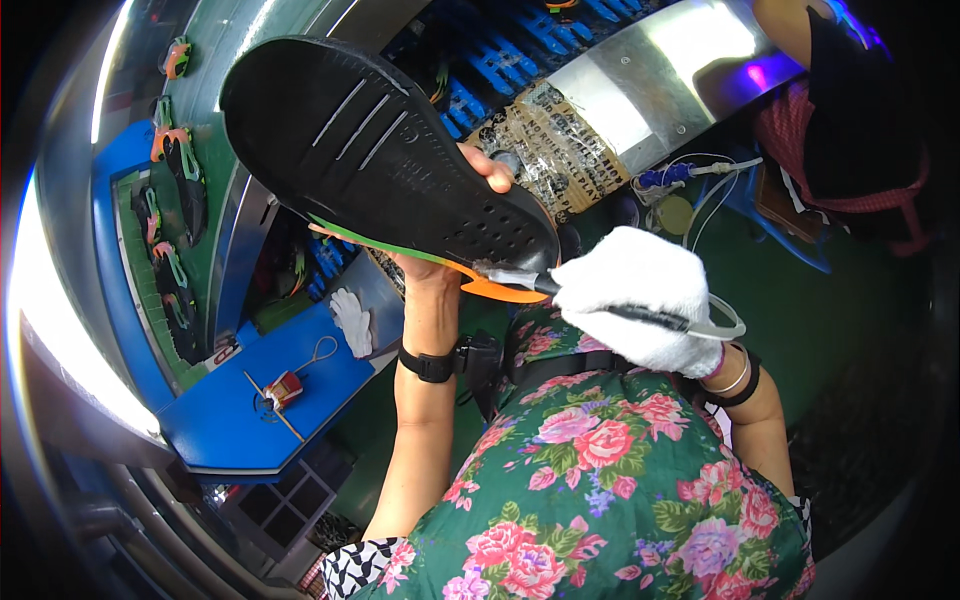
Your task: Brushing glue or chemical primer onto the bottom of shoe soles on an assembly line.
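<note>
A large black shoe sole with a green-to-orange edge is tilted up in front of me, its toe at the upper left. My bare left hand grips it from beneath, the fingertips curling over the far side. In my right hand, covered by a white knit glove, is a thin brush with a black handle and a clear tube looping at its back end. The brush's tip touches the sole's edge near the heel, just above a pointed orange tab.
On the left, a blue table holds a white glove and a small red container with sticks. Several shoes lie on a green belt beyond. A tape-wrapped metal rail crosses behind the sole; another person's arm shows upper right.
</note>
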`<state>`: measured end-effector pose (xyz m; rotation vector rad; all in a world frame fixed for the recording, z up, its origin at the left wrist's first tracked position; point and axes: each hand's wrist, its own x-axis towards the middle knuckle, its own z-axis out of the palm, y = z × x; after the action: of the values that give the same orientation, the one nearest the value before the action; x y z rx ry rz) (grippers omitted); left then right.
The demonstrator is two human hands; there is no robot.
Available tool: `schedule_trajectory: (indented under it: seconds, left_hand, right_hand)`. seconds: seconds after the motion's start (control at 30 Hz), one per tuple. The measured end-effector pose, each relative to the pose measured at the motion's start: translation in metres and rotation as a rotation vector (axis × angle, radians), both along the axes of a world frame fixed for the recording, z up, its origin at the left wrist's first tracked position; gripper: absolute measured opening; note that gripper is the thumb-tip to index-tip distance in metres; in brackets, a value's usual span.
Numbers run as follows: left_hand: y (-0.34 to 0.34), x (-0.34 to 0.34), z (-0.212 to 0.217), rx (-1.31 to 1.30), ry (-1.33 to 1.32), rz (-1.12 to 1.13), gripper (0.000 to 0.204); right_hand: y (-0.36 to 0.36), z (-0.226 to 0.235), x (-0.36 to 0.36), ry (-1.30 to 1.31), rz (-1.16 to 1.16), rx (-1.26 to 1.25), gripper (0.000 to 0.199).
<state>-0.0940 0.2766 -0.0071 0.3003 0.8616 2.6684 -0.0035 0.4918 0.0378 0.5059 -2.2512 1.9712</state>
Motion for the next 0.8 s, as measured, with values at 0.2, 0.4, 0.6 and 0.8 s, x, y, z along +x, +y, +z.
schedule_trajectory:
  seconds: [0.2,0.4,0.6,0.8]
  left_hand:
    - [-0.002,-0.008,-0.01,0.066,0.094,-0.047,0.089]
    - [0.003,-0.01,-0.003,0.012,0.139,-0.029,0.087]
    - [0.006,-0.013,-0.001,0.002,0.156,-0.02,0.086]
    - [0.002,-0.017,-0.004,-0.018,0.181,-0.023,0.086]
  right_hand:
    - [0.008,-0.003,-0.002,0.008,0.061,-0.012,0.023]
    - [0.01,0.0,0.001,0.09,0.042,0.03,0.024]
    - [0.01,0.003,0.002,0.145,0.036,0.114,0.023]
    - [0.009,0.002,0.003,0.199,0.061,0.101,0.029]
